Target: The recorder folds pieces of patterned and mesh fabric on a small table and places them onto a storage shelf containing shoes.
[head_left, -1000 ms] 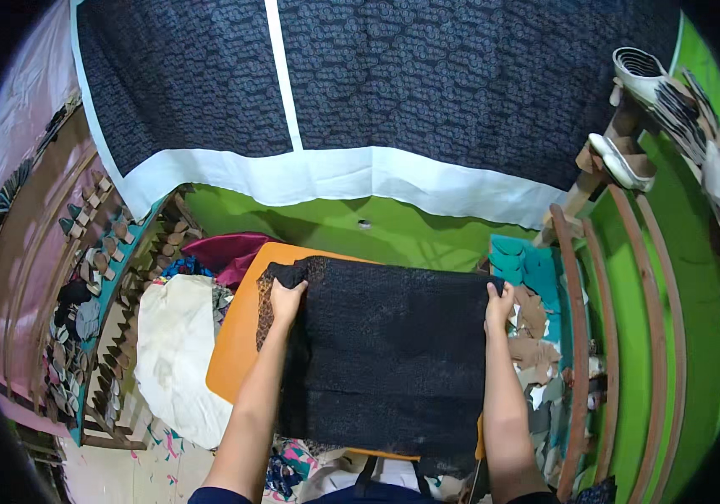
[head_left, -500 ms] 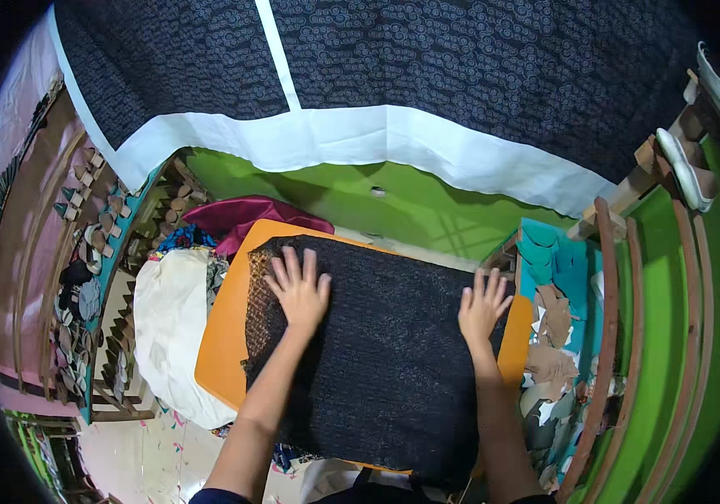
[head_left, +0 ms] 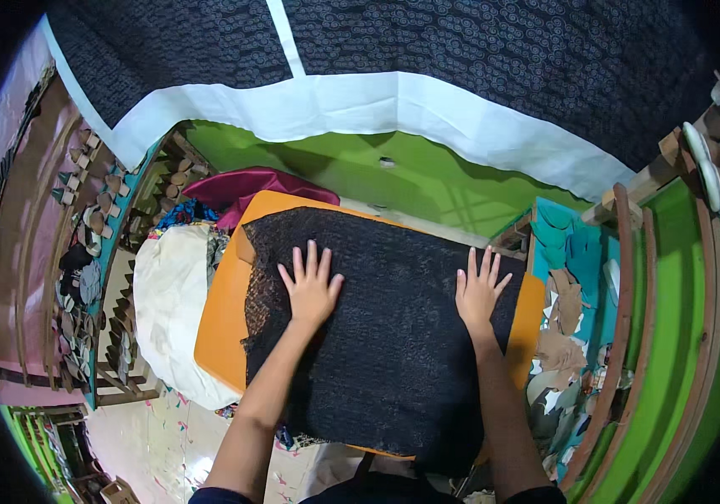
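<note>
Black textured cloth [head_left: 393, 344], spread flat across the middle of an orange surface [head_left: 219, 336], with openwork lace along the left side letting some orange show through. On top of it, palms down, fingers splayed apart, gripping nothing: left hand [head_left: 311, 296] toward the far left part of the cloth, right hand [head_left: 478, 301] near the right edge. Pressing or only resting: impossible to tell.

Spreading apparently mostly done, with no large fold visible between the hands. Left to do, by the look of it: the ragged left edge and the near side, neither lined up with the surface.

Room around the cloth: thin orange strip along the far edge, broader strips at left and right. On the near side, cloth reaching the rim and seemingly over it, close to the body.

Farther out at left: cream cloth [head_left: 171, 315] just beside the surface, maroon cloth [head_left: 272, 190] by the far left corner. At right: brown scraps [head_left: 560, 353], then wooden rails [head_left: 620, 286], probably limiting sideways movement. Beyond the far edge: green wall [head_left: 335, 153].
</note>
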{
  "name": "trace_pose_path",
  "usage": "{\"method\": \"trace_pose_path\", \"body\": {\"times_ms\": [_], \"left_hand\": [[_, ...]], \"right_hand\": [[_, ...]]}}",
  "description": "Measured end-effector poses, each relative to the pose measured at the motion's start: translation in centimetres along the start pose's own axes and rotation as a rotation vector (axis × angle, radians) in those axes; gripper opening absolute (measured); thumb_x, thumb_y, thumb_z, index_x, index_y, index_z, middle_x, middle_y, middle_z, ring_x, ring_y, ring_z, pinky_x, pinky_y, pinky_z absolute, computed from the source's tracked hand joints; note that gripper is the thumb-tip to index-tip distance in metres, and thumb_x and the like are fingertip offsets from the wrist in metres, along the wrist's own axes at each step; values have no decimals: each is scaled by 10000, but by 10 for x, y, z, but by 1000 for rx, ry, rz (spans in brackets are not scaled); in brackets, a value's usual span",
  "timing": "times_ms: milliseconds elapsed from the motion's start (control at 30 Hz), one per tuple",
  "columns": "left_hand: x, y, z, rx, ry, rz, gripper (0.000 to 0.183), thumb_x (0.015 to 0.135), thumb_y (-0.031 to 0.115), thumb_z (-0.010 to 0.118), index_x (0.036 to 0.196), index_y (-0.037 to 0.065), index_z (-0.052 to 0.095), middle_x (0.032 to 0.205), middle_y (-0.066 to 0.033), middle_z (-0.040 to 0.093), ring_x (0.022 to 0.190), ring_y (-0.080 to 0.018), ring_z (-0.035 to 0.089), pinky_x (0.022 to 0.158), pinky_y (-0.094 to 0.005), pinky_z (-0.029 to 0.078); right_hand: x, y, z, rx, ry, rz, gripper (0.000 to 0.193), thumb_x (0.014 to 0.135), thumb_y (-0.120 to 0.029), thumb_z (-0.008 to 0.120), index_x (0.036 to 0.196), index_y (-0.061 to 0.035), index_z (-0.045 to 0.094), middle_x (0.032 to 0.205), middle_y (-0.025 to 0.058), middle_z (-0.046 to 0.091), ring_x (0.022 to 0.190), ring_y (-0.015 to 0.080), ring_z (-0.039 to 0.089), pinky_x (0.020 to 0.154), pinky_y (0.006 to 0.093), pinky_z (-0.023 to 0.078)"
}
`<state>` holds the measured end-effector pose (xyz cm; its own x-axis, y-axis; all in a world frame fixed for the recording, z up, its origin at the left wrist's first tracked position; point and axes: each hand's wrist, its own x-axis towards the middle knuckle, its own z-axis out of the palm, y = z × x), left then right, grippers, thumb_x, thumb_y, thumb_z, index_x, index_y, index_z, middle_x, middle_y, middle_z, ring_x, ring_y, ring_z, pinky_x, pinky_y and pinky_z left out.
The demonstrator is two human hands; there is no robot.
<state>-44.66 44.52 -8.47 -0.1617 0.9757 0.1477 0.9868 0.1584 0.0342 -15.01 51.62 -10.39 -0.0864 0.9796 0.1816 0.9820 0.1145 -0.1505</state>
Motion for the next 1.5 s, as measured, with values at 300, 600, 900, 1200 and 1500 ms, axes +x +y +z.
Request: {"method": "trace_pose_path", "body": {"times_ms": [300,600,900,1200,1500], "left_hand": [[-164,14,-59,-223,-241,458,579,794,489,508,1284,190,436,1388,-99,317,1277,-281,286,1013,-552,196],[-202,0,-48,-255,-125,484,599,797,533,485,1280,182,441,1375,-135,320,1256,-304,312,1003,-541,220],[-279,-34,-63,-250,-261,930,576,814,439,499,1243,57,454,1320,-92,412,1221,-236,376,1012,-412,286],[-286,-56,-98,-394,-203,984,419,856,332,484,1155,44,537,1241,-83,497,1150,-240,462,966,-386,363],[-313,-85,-106,-343,-466,953,400,883,350,452,1140,61,555,1231,-97,505,1153,-249,466,971,-408,352]], "right_hand": [[-160,-90,-75,219,-308,-394,497,853,-367,475,1293,-140,427,1387,183,280,1274,382,258,970,655,127],[-202,-87,-45,143,-220,-340,496,849,-335,465,1298,-129,419,1391,148,295,1295,325,248,1010,609,123],[-260,-101,-92,189,-32,-656,421,786,-306,578,1182,-171,534,1309,90,419,1214,262,384,991,557,249],[-251,-114,-97,44,-181,-497,431,849,-294,505,1273,-236,451,1368,111,328,1278,309,269,1016,564,202],[-281,-121,-76,70,-285,-425,453,895,-370,393,1328,-242,375,1414,98,269,1313,303,209,1025,579,148]]}}
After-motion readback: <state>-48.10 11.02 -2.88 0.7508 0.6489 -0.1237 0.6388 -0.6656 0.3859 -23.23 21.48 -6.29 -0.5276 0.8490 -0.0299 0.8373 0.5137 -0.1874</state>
